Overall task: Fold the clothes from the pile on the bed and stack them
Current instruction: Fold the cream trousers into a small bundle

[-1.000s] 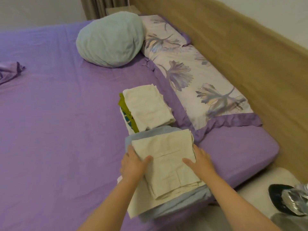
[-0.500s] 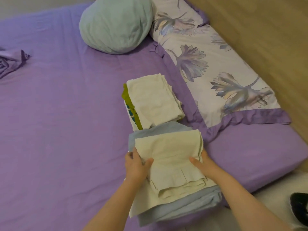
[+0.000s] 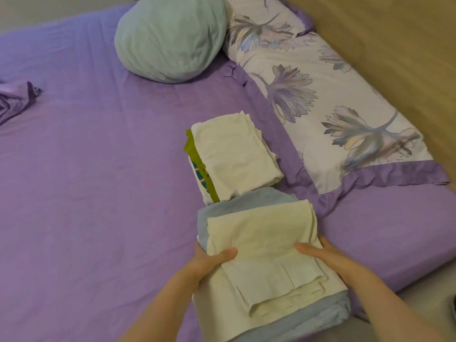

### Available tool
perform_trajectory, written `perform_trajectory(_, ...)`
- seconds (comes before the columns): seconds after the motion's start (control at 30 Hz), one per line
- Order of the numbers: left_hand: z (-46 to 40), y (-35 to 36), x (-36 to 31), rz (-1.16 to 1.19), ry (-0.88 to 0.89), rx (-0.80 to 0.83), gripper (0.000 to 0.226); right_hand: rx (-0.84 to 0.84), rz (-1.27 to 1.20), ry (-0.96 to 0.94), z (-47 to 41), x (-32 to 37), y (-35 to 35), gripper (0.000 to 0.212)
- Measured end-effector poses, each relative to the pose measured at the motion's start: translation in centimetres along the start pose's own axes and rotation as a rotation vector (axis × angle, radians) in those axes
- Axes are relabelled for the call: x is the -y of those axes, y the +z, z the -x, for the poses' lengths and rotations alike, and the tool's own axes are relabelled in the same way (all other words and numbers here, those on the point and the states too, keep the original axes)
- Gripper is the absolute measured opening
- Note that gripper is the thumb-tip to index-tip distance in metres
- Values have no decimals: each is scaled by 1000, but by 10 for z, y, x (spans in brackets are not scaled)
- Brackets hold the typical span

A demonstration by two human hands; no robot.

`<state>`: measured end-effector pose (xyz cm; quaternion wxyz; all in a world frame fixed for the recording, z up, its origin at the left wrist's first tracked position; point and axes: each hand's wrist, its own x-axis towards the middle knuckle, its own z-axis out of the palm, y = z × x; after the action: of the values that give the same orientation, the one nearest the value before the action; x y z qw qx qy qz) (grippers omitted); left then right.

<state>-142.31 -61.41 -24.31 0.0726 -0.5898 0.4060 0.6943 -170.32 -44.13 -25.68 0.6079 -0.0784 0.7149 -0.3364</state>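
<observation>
The bed (image 3: 98, 193), covered in a purple sheet, filled most of the view, with a wooden headboard (image 3: 394, 58) running along its 2 o'clock side. A floral pillow (image 3: 320, 95) with a purple border lay flat against that headboard, and a round pale-green cushion (image 3: 170, 38) sat at 12 o'clock, touching the pillow's end. Near the bed's centre stood a folded stack (image 3: 234, 159), cream cloth on top with a green layer and a teal-patterned layer showing at its 9 o'clock edge. At 6 o'clock from that stack, its far edge touching or overlapping it, was a second pile: a folded cream garment (image 3: 266, 245) resting on a folded light-blue cloth (image 3: 246, 203). The left hand (image 3: 209, 262) grasped this pile at its 9 o'clock edge, thumb on top of the cream garment, fingers hidden beneath. The right hand (image 3: 328, 260) grasped the 3 o'clock edge likewise, thumb laid across the top. A crumpled purple cloth (image 3: 14, 99) lay well apart at 9 o'clock
</observation>
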Motion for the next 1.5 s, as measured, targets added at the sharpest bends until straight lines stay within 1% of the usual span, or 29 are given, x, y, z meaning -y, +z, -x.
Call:
perform_trajectory(0.13,-3,-4,0,41,-19,26,148,22,-10,-25,-4,5,-2,93)
perform_trajectory(0.23,-3,-3,0,79,-4,30,148,65,-12,-22,-5,10,-3,88)
perform_trajectory(0.33,-1,-1,1,118,15,33,139,106,-19,5,2,9,1,77)
perform_trajectory(0.4,3,1,3,155,33,24,132,75,-37,-24,6,6,4,75)
perform_trajectory(0.57,12,8,7,198,66,4,115,29,-53,-29,13,7,0,84)
perform_trajectory(0.67,26,20,6,199,77,12,107,2,-18,-52,26,14,-11,84)
perform_trajectory(0.83,55,68,2,231,129,15,108,12,62,-78,58,28,-59,88)
perform_trajectory(1.0,66,138,-28,262,152,39,112,-33,135,-79,91,47,-132,89)
perform_trajectory(1.13,57,194,-57,242,205,101,109,-111,159,-82,104,54,-192,77)
perform_trajectory(1.27,37,239,-79,214,208,118,109,-163,147,-59,101,52,-235,66)
perform_trajectory(1.37,17,262,-86,199,213,103,106,-190,146,-52,88,48,-257,58)
perform_trajectory(1.5,-5,278,-93,206,220,67,99,-169,138,-60,65,50,-272,51)
